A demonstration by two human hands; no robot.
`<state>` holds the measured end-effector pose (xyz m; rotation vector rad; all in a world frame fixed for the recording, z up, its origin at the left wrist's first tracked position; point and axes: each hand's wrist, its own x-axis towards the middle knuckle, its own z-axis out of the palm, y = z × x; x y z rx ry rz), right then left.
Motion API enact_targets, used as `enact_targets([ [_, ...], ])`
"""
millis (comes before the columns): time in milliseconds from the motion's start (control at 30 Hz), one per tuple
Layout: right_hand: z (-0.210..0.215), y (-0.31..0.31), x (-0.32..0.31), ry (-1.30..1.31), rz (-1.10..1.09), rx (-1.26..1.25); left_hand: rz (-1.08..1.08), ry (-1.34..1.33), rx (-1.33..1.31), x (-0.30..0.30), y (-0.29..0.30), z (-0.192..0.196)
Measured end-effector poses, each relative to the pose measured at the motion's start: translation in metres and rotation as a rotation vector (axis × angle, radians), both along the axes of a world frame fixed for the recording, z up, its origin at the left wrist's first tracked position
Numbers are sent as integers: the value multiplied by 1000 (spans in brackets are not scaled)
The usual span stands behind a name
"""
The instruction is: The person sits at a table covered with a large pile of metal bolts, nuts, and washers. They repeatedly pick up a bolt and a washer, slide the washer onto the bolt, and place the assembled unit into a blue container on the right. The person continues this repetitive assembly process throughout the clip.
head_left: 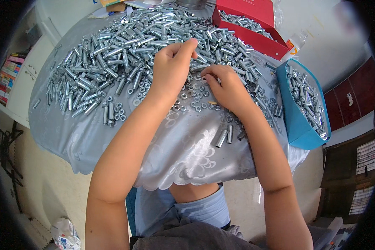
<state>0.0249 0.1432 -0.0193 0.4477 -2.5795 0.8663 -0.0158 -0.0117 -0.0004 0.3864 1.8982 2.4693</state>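
Observation:
A large heap of silvery metal sleeve anchors [125, 46] covers the far half of the table. My left hand [173, 68] is over the heap's near edge, its fingers curled closed and mostly turned away from view. Just to its right and lower, my right hand [226, 85] is also closed, thumb and fingertips brought together above loose washers and nuts. Whatever either hand grips is hidden or too small to name. Scattered hex nuts [198, 108] lie between my wrists. Two loose metal sleeves [226, 136] rest beside my right forearm.
A grey patterned tablecloth [183, 146] drapes over the table edge. At the back right, a red box [254, 35] holds more anchors. A blue fabric bin [298, 121] full of anchors stands at the right edge. A plastic bottle [295, 43] is beside the red box.

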Motion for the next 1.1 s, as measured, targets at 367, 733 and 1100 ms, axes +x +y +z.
enact_targets([
  [367,-5,-3,-9,99,10,168,-1,8,36,3,0,3],
  [733,-12,-1,-9,198,-30,211,22,19,14,2,1,1],
  [1100,-10,0,-6,275,-21,260,-23,18,-33,2,0,0],
])
